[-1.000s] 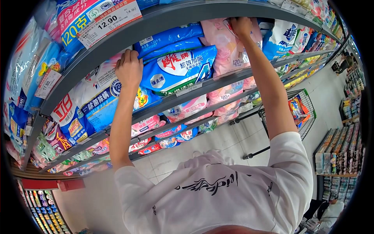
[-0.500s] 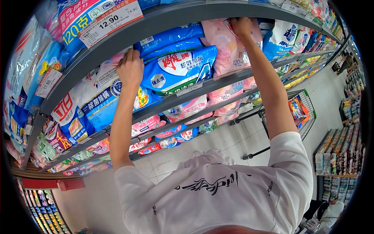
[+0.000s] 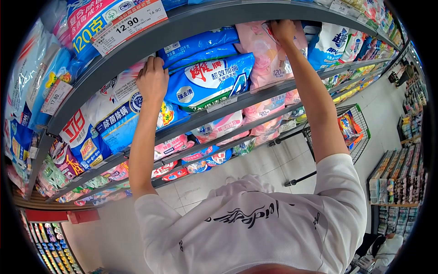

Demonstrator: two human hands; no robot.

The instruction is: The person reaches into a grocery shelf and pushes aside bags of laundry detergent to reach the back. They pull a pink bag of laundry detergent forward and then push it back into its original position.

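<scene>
My left hand [image 3: 153, 80] is closed, its fingers curled over the top corner of a white and blue detergent bag [image 3: 121, 121] on the shelf. My right hand [image 3: 284, 33] grips the upper part of a pink detergent bag [image 3: 262, 59]; its fingertips are partly hidden under the shelf above. Between the two hands lies a blue and white washing powder bag [image 3: 207, 82], leaning outward, with another blue bag [image 3: 200, 45] behind and above it. To the right of the pink bag is a white and blue bag [image 3: 331, 45].
An upper shelf edge [image 3: 196, 25] with price tags [image 3: 130, 27] curves over the bags. Lower shelves hold more bags [image 3: 219, 128]. A shopping cart [image 3: 360, 137] containing an orange and blue packet [image 3: 349, 130] stands at right on the tiled floor. Another person [image 3: 388, 251] is at lower right.
</scene>
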